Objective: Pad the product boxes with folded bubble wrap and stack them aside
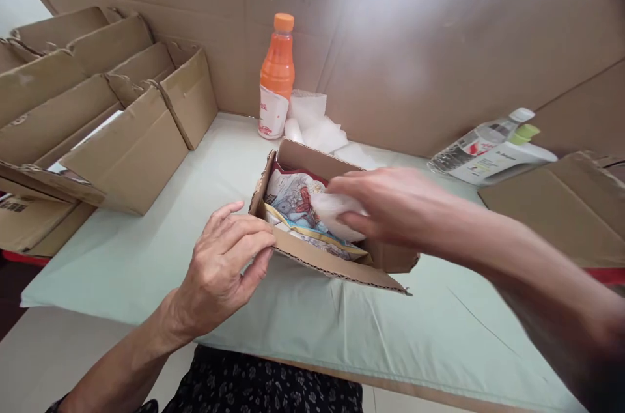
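Observation:
A small open cardboard box lies on the pale green table cover in front of me. Inside it sits a printed packet with red and blue pictures. My left hand pinches the near left flap of the box between thumb and fingers. Over the box's right half, my right hand holds a crumpled white piece of paper or plastic, pressing it onto the packet.
An orange drink bottle stands at the back with white tissue beside it. Two bottles lie at the right. Open cardboard boxes stand at the left, another carton at the right. A cardboard wall backs the table.

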### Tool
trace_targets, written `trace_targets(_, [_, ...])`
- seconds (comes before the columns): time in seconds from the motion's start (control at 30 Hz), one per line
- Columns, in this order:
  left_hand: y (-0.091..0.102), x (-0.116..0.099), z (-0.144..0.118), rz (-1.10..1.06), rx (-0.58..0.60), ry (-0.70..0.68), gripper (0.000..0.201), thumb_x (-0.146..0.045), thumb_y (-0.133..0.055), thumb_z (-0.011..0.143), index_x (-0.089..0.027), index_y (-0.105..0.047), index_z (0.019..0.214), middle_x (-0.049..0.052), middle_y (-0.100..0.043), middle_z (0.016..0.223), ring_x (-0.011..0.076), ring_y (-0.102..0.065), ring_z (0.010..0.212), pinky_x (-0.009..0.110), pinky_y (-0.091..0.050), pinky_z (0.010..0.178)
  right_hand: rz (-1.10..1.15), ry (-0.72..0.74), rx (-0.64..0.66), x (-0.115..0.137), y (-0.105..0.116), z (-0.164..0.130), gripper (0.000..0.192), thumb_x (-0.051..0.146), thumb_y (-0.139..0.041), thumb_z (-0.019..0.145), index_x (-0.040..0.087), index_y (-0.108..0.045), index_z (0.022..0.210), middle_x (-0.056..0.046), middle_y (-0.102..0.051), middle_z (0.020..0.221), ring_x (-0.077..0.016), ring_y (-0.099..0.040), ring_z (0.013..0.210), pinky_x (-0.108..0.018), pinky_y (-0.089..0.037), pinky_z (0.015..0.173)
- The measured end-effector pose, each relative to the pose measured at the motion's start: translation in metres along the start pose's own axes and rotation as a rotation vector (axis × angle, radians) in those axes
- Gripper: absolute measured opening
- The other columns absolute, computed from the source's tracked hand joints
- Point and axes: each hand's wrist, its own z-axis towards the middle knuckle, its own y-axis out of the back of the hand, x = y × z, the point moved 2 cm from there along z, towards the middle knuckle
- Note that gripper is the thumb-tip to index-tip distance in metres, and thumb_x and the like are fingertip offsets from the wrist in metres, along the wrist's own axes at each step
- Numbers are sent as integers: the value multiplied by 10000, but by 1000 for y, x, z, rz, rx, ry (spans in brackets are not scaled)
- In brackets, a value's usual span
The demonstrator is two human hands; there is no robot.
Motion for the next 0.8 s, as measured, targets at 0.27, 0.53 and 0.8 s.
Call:
trace_targets(0.27, [-4,4,-6,-89,-4,56,200,-24,-653,875,-183,-631,993,35,-734,965,162,-692,931,479,-484,1101,-30,207,-15,29,-64,71,188,79,-513,851,172,-655,933,-41,-667,762,-162,-574,643,-284,-262,565])
trace_targets(0.53, [-3,11,-23,0,-273,203,514,-53,-691,848,-210,-575,1323,126,-614,1315,263,-585,1277,475,-481,1124,242,254,-101,5,-24,22,327,126,-548,907,221,-683,1189,-69,-699,1226,-218,-681,1007,-342,-522,846])
trace_targets(0.8, [-22,55,-83,-406,-130,822,677,-324,-700,901,-309,-411,1513,124,-465,1542,277,-573,1325,491,-489,1126,689,-613,-748,-46,-130,-158,282,504,-649,902,289,-749,1055,-66,-776,983,-241,-722,861,-420,-566,834])
